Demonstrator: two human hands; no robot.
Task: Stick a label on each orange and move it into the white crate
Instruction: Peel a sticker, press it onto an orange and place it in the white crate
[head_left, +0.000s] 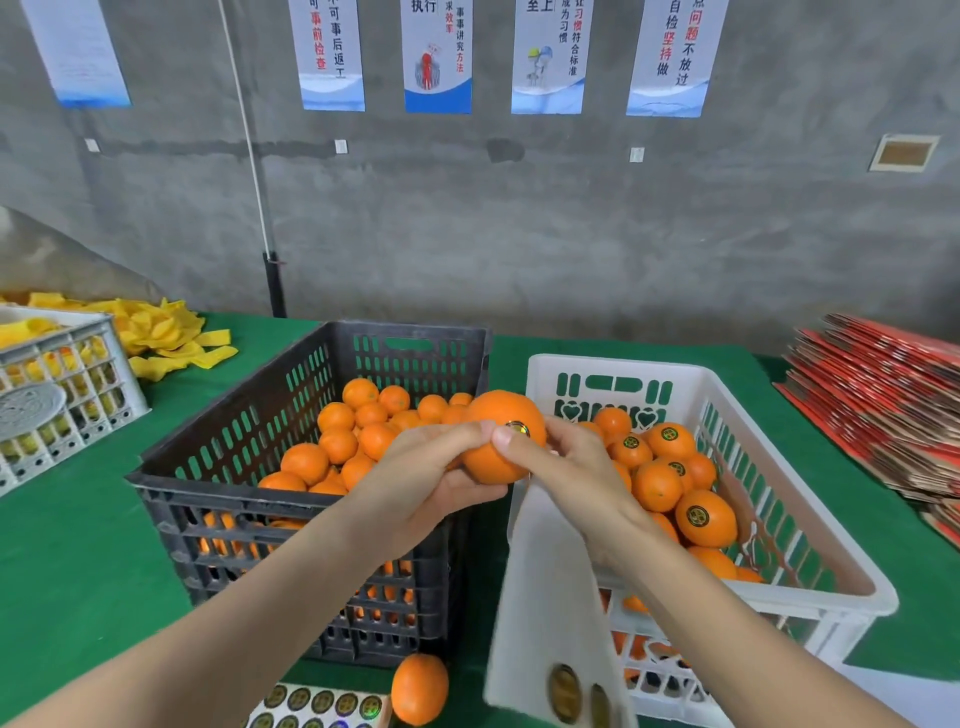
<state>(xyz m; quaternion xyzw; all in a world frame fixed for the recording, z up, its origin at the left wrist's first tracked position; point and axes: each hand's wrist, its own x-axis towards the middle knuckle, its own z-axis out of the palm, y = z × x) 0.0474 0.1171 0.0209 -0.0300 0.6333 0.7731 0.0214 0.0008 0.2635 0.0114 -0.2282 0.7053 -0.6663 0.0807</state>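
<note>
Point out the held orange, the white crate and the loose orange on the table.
held orange (506, 408): head view, bare skin above the label.
white crate (613, 364): head view, far rim.
loose orange (420, 688): head view, its middle.

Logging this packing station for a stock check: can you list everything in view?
held orange: one, orange, raised centre
label: one, gold, on held orange
black crate: one, black, centre of green table
unlabelled oranges: many, orange, in black crate
white crate: one, white, right of black crate
labelled oranges: many, orange, in white crate
loose orange: one, orange, on table before black crate
label sheet: one, white with round labels, bottom edge
backing sheet: one, white, hanging front right
foam nets: pile, yellow, far left
grey crate: one, grey, left edge
flat cartons: stack, red, right edge
posters: five, pale, on wall
left hand: one, gripping held orange
right hand: one, thumb on label, holding backing sheet
</note>
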